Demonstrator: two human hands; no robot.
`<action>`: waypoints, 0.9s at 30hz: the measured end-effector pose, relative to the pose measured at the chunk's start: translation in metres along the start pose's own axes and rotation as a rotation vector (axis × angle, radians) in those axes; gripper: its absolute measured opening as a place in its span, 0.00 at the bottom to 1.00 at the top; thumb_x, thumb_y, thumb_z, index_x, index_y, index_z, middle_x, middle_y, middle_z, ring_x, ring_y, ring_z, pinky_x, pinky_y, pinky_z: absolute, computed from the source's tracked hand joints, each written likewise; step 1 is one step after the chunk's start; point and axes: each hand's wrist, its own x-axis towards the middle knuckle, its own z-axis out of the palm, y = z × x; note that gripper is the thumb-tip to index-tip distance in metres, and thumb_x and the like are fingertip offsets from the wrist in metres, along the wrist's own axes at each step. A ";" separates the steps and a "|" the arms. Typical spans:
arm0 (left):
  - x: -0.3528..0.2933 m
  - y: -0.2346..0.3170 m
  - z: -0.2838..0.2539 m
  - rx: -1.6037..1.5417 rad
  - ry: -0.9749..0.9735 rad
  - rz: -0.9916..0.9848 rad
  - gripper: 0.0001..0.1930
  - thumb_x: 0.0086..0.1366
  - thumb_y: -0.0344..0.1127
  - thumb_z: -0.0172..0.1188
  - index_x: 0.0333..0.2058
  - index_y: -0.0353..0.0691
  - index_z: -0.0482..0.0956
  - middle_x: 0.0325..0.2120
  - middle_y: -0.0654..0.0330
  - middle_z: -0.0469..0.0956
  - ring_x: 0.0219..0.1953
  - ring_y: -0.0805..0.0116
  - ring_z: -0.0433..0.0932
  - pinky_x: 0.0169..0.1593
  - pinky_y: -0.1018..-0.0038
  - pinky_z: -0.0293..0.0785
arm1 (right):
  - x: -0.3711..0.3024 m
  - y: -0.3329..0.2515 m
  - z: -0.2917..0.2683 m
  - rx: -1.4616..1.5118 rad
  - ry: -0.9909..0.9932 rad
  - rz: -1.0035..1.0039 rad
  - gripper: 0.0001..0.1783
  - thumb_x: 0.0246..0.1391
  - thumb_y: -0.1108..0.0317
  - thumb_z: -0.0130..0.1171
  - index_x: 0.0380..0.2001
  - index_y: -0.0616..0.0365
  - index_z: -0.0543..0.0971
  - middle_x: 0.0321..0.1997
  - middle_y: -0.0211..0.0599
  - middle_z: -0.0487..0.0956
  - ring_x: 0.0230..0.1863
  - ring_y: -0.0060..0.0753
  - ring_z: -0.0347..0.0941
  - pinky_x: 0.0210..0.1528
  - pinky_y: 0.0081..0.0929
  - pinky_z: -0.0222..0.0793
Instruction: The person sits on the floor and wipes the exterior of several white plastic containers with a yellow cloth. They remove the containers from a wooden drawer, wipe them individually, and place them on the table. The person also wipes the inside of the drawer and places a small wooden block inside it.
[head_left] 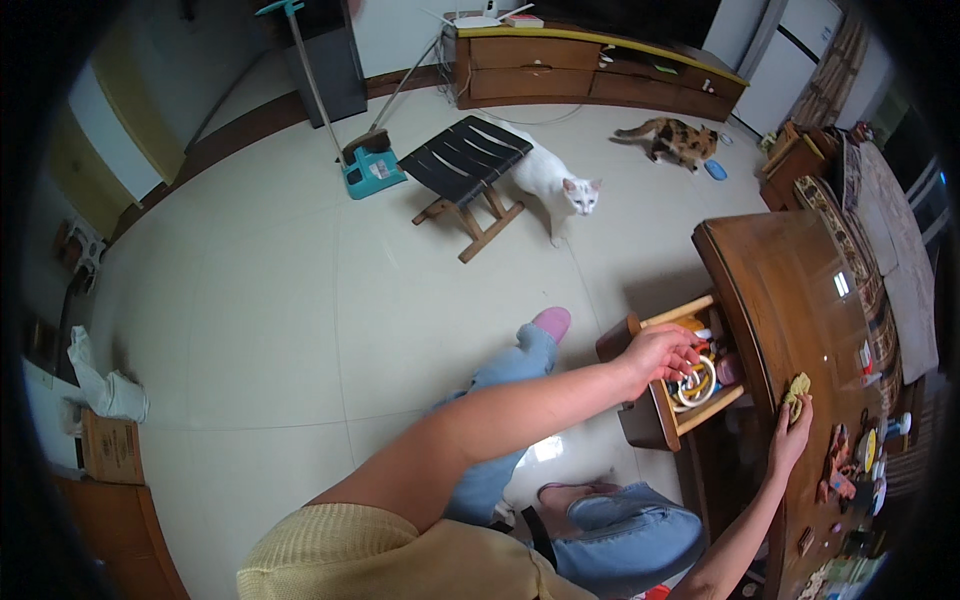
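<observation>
1. Drawer (655,415): pulled out of the table's near side, full of small clutter.
2. Left hand (660,352): over the drawer, fingers loosely spread, gripping nothing.
3. Table (790,290): dark wood, glossy.
4. Right hand (792,425): at the table edge, fingers pressing a yellow cloth (797,385).

A white cat (560,182) stands beside a folding stool (468,160); a calico cat (672,138) walks near the long cabinet (590,72).

Open drawer (655,405) — cluttered; cloth (797,388), perhaps crumpled.
</observation>
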 end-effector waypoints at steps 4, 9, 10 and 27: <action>0.017 -0.012 0.001 -0.022 0.036 0.003 0.15 0.64 0.37 0.53 0.46 0.35 0.72 0.32 0.53 0.79 0.30 0.64 0.79 0.35 0.72 0.77 | -0.027 0.019 -0.030 -0.021 0.056 0.077 0.23 0.64 0.64 0.52 0.59 0.63 0.67 0.60 0.51 0.71 0.64 0.47 0.66 0.65 0.35 0.59; 0.008 -0.002 -0.007 0.059 0.128 0.015 0.14 0.64 0.36 0.52 0.46 0.36 0.73 0.34 0.52 0.81 0.33 0.65 0.80 0.38 0.72 0.77 | -0.009 -0.014 -0.030 -0.163 -0.053 0.331 0.22 0.63 0.59 0.50 0.58 0.50 0.66 0.52 0.59 0.75 0.52 0.59 0.72 0.50 0.44 0.69; 0.007 -0.004 -0.003 0.057 0.111 0.028 0.14 0.65 0.34 0.51 0.47 0.36 0.73 0.35 0.52 0.81 0.33 0.66 0.80 0.38 0.73 0.76 | -0.002 -0.012 -0.027 -0.212 -0.009 0.294 0.21 0.62 0.60 0.50 0.57 0.51 0.66 0.53 0.59 0.74 0.52 0.63 0.71 0.50 0.47 0.68; 0.027 -0.034 0.040 0.328 0.035 -0.152 0.11 0.66 0.29 0.48 0.45 0.33 0.73 0.32 0.55 0.79 0.32 0.69 0.79 0.38 0.76 0.76 | 0.039 -0.072 0.051 -0.101 0.108 -0.176 0.16 0.55 0.67 0.58 0.49 0.52 0.78 0.57 0.47 0.74 0.59 0.51 0.69 0.60 0.40 0.66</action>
